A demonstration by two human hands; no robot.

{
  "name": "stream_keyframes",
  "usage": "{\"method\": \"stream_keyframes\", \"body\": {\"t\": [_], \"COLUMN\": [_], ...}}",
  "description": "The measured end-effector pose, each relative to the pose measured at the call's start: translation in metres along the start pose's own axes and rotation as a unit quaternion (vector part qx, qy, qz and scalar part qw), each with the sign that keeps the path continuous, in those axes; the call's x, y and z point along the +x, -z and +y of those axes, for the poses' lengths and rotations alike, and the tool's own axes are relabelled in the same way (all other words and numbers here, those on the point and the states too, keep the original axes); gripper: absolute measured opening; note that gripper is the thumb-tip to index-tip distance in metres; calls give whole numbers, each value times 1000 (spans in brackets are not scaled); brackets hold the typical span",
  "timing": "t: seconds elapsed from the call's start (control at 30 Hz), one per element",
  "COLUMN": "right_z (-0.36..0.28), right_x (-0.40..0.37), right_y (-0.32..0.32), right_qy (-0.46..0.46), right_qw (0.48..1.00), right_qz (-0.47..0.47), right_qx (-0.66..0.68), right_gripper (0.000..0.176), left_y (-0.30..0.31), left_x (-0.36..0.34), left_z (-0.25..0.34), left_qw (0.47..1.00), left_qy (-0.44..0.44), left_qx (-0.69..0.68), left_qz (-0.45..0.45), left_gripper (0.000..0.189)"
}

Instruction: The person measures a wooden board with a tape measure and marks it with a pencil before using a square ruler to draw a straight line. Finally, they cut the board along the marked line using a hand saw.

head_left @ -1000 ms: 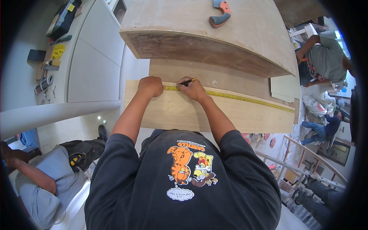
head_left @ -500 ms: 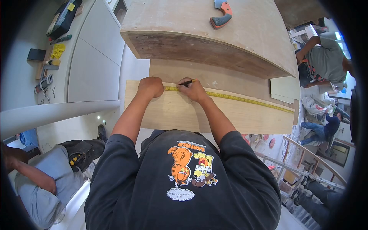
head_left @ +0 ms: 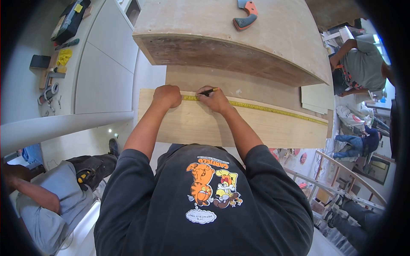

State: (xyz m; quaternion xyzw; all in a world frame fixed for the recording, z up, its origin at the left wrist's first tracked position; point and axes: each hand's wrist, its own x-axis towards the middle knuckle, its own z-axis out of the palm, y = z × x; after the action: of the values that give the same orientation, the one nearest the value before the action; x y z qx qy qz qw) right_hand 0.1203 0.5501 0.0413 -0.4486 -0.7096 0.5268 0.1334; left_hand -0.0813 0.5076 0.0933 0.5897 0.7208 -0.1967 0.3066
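Note:
A long pale plywood board (head_left: 265, 128) lies across in front of me. A yellow tape measure (head_left: 273, 110) runs along its far edge toward the right. My left hand (head_left: 167, 95) is closed in a fist over the left end of the tape, pressing it to the board. My right hand (head_left: 215, 100) grips a black and yellow pencil (head_left: 208, 91), with the tip at the tape's edge, just right of my left hand.
A thick curved wooden top (head_left: 239, 38) rises just beyond the board, with an orange-handled saw (head_left: 244, 17) on it. A white counter (head_left: 64, 64) with small tools stands at the left. Other people work at the left (head_left: 47, 205) and at the right (head_left: 363, 68).

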Motion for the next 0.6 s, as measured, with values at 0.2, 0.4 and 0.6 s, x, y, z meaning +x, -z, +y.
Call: {"method": "stream_keyframes", "body": {"t": [0.2, 0.4, 0.6], "right_z": [3, 4, -2], "right_x": [0, 2, -43], "right_y": [0, -2, 51], "right_qy": [14, 136, 151], "right_qw": [1000, 978, 926], "right_qz": [7, 64, 322], "right_qx": [-1, -146, -126], "right_gripper": [21, 16, 19], "left_y": [-2, -5, -12], "left_x": [0, 3, 5], "left_z": [0, -1, -6], "left_qw": [1000, 1000, 999], "left_qy": [-9, -13, -24], "left_qx": [1, 6, 11], "left_qz": [6, 10, 27], "left_gripper": [36, 41, 42]}}
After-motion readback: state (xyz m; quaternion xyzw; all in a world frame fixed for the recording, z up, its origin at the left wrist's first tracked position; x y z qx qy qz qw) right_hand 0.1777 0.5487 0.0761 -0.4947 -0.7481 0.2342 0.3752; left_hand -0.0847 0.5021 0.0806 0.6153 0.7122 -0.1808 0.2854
